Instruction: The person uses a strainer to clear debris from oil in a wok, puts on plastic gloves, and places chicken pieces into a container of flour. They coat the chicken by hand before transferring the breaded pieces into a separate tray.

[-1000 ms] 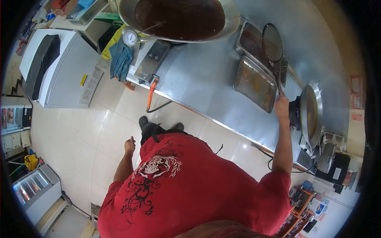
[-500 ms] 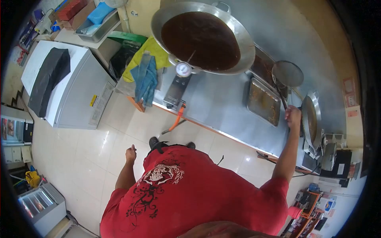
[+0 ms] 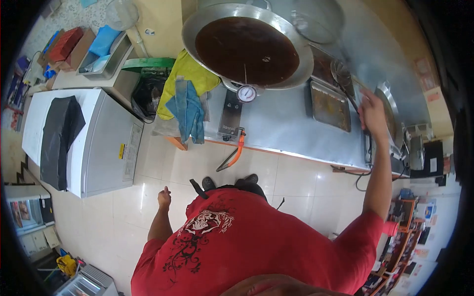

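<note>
- Floor: pale glossy tiles (image 3: pixel 301 185) run between the person's feet and the bench.
- Left hand (image 3: pixel 164 197): beside the body above the tiles, loosely closed, fingers folded in.
- Bench: metal worktop (image 3: pixel 281 129), reflective, with a metal sheet behind it.
- Right hand (image 3: pixel 374 116): raised over the right part of the bench, closed on the handle of a round mesh strainer (image 3: pixel 317 19); the strainer's disc is blurred and appears right of the large wok.
- Left of bench: white freezer (image 3: pixel 111 143) with a black sheet (image 3: pixel 61 138) on top; blue cloth (image 3: pixel 187 108) and yellow cloth (image 3: pixel 173 98) hang over the bench end.
- Large wok (image 3: pixel 303 61): over a Rinnai gas stove (image 3: pixel 231 113), holding dark brown liquid (image 3: pixel 247 44); a dial thermometer (image 3: pixel 247 93) sits at the near rim, its stem in the liquid.
- Near tray (image 3: pixel 330 106): rectangular metal, brownish residue inside.
- Far tray (image 3: pixel 323 64): just behind, brown contents unclear; a skimmer (image 3: pixel 340 74) lies at its right.
- Second wok (image 3: pixel 386 92): right end, partly hidden by the hand, brownish inside.
- Bin (image 3: pixel 148 65): green-rimmed, lined with a black bag.
- Metal pan (image 3: pixel 102 63): beyond the freezer, holding a blue bag (image 3: pixel 104 40).
</note>
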Demonstrator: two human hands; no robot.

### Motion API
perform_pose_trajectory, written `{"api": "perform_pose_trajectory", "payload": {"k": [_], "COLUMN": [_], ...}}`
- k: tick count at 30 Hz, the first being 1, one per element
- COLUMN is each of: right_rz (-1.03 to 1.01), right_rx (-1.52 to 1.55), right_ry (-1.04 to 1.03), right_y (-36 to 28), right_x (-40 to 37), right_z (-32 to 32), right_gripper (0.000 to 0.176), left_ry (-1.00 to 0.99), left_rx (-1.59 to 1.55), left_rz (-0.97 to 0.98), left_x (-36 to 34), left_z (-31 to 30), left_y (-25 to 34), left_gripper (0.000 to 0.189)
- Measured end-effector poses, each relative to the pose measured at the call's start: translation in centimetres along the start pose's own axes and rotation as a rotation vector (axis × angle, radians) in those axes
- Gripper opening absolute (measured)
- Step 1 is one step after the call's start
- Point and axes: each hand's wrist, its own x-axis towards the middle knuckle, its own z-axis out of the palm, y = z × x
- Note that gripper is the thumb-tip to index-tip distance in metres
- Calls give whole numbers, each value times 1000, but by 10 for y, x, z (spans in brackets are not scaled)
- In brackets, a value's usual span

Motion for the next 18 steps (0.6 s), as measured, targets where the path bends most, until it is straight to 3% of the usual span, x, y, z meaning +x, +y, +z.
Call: {"api": "perform_pose_trajectory", "payload": {"k": [1, 3, 6, 9, 12, 15, 18], "right_rz": [-54, -788, -390, -686, -93, 193, 295], "right_rx": [-153, -524, -718, -616, -337, -66, 167], "right_ry": [5, 194, 8, -24, -347, -487, -525], "right_y": [-7, 35, 5, 36, -48, -59, -79], "right_x": [9, 60, 68, 86, 19, 6, -6], "right_z": [13, 43, 68, 68, 50, 51, 59], "right_gripper": [36, 35, 29, 19, 18, 24, 23], "left_ry": [-3, -2, -28, -10, -12, -21, -70], "left_rx": [6, 8, -2, -48, -105, -123, -130], "left_rz": [17, 52, 41, 52, -20, -131, -198], "left_x": [3, 7, 7, 0, -9, -25, -43], "left_z": [-1, -1, 2, 4, 4, 7, 10], "left_y": [4, 14, 23, 21, -2, -40, -78], "left_gripper": [63, 63, 65, 64, 63, 62, 60]}}
